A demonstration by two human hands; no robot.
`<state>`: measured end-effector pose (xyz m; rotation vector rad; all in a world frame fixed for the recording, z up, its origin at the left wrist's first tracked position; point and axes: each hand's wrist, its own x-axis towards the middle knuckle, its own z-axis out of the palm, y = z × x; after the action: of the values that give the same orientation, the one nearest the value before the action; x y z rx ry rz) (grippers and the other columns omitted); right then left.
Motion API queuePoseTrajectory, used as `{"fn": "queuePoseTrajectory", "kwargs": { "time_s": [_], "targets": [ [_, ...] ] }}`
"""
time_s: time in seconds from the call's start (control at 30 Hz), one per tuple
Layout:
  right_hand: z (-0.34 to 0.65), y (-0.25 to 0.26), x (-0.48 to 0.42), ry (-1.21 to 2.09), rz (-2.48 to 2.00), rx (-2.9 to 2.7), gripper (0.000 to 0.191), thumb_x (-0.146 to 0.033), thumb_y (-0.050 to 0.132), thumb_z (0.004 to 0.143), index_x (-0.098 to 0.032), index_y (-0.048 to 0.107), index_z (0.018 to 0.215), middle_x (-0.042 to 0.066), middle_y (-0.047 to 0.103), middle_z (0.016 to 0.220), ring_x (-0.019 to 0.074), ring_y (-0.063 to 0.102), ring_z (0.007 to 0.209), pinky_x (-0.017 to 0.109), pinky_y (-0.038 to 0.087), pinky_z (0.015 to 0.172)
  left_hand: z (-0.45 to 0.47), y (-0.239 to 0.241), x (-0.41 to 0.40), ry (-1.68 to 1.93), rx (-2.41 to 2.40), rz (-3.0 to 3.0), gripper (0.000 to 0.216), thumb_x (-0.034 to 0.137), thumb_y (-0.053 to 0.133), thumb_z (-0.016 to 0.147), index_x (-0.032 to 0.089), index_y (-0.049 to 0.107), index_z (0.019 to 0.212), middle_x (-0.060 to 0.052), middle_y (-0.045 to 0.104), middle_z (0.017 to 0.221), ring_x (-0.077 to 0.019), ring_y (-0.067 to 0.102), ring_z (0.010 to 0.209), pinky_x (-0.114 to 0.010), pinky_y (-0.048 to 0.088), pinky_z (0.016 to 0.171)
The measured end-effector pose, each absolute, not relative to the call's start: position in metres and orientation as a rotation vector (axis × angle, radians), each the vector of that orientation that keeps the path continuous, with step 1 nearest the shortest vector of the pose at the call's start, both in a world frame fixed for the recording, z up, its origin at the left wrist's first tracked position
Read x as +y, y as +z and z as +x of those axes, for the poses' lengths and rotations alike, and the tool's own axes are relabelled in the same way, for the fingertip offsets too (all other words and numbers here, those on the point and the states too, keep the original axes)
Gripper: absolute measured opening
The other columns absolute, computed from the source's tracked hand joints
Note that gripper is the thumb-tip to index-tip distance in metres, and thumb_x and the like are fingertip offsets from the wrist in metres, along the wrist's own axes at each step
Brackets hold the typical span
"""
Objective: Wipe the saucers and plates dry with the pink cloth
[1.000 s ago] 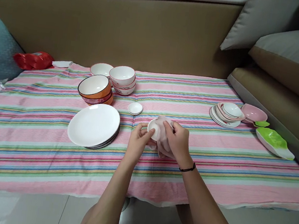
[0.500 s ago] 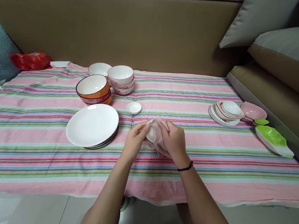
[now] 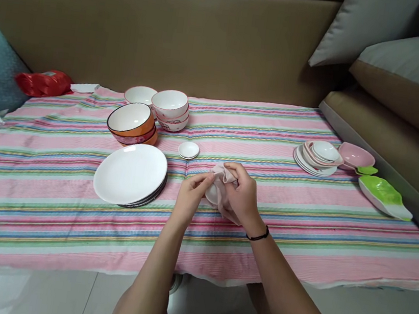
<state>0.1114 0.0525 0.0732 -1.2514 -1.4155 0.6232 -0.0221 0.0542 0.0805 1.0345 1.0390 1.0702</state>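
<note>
Over the striped cloth, my left hand (image 3: 189, 195) pinches the rim of a small white dish (image 3: 212, 194). A pale pink cloth (image 3: 222, 177) is pressed onto that dish by my right hand (image 3: 241, 194), whose fingers are closed round it. The cloth covers most of the dish. A black band circles my right wrist. Another small white dish (image 3: 188, 149) lies on the table just beyond my hands. A stack of white plates (image 3: 130, 173) sits to the left of my left hand.
Orange and white bowls (image 3: 132, 122) stand stacked at the back left. A pile of small plates (image 3: 315, 155), a pink bowl (image 3: 356, 157) and a green leaf-shaped dish (image 3: 382, 192) lie at the right. A red bag (image 3: 44, 82) sits far left. Sofa cushions rise at the right.
The pink cloth has been drawn over the dish's top, hiding more of it. Both hands shifted slightly away from me, turning the dish.
</note>
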Motion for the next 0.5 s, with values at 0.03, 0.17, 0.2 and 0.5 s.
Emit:
{"fn": "queuePoseTrajectory", "kwargs": {
  "time_s": [0.03, 0.17, 0.2, 0.5],
  "targets": [
    [0.1111, 0.0737, 0.0527, 0.633, -1.252, -1.416, 0.029, -0.011, 0.049, 0.077, -0.02, 0.059, 0.102, 0.005, 0.069, 0.1, 0.0207, 0.063, 0.096, 0.03, 0.048, 0.081, -0.0219, 0.0801, 0.0538, 1.072, 1.02, 1.038, 0.029, 0.04, 0.07, 0.072, 0.016, 0.071, 0.089, -0.002, 0.066, 0.08, -0.0129, 0.058, 0.068, -0.022, 0.046, 0.061],
    [0.1107, 0.0736, 0.0543, 0.661, -1.209, -1.347, 0.029, -0.014, 0.055, 0.075, -0.021, 0.056, 0.103, 0.005, 0.066, 0.104, 0.0199, 0.063, 0.095, 0.03, 0.049, 0.081, -0.0215, 0.0765, 0.0538, 1.147, 1.024, 1.015, 0.034, 0.031, 0.078, 0.062, 0.016, 0.07, 0.092, -0.003, 0.069, 0.081, -0.0144, 0.061, 0.07, -0.024, 0.047, 0.064],
    [0.1108, 0.0732, 0.0545, 0.658, -1.203, -1.303, 0.026, -0.018, 0.059, 0.075, -0.021, 0.056, 0.1, 0.005, 0.066, 0.101, 0.0196, 0.063, 0.091, 0.03, 0.05, 0.078, -0.0218, 0.0755, 0.0542, 1.166, 1.045, 1.002, 0.034, 0.031, 0.078, 0.062, 0.016, 0.07, 0.091, -0.003, 0.069, 0.08, -0.0143, 0.06, 0.069, -0.024, 0.047, 0.062],
    [0.1142, 0.0739, 0.0494, 0.354, -1.468, -1.664, 0.031, -0.034, 0.048, 0.089, -0.019, 0.052, 0.062, -0.003, 0.043, 0.05, 0.011, 0.037, 0.047, 0.025, 0.024, 0.048, -0.0252, 0.0797, 0.0534, 1.16, 1.024, 0.945, 0.032, 0.034, 0.078, 0.064, 0.014, 0.068, 0.087, -0.005, 0.07, 0.077, -0.0126, 0.061, 0.065, -0.022, 0.045, 0.06]
  ]
}}
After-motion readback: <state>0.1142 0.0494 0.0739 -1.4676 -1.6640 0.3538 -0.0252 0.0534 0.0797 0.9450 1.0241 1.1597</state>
